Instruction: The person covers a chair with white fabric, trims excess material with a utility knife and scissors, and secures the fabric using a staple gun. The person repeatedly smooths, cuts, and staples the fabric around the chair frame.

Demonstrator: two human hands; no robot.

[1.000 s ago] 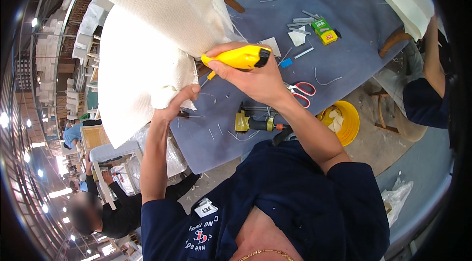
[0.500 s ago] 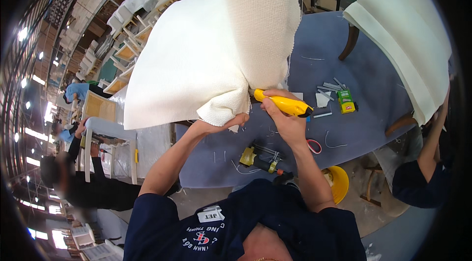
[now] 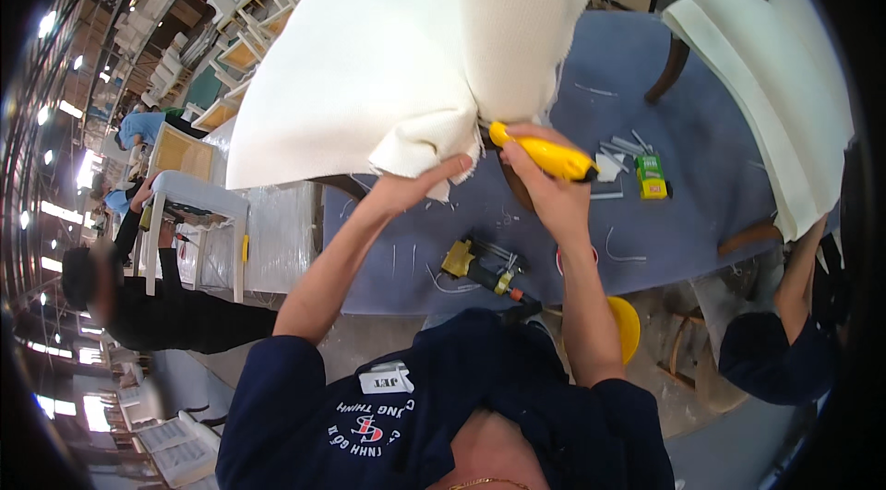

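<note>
Matte tabletop (image 3: 683, 222) underlies rumpled cream fabric (image 3: 417, 145) and a rounded yellow tool (image 3: 554, 157).

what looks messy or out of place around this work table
The off-white fabric flap at the left hand is bunched and ragged-edged, unlike the smooth panel beside it. Grey strips lie jumbled by the green-and-yellow box, and thin pale scraps litter the blue-grey table. Nothing looks clearly damaged.
</note>
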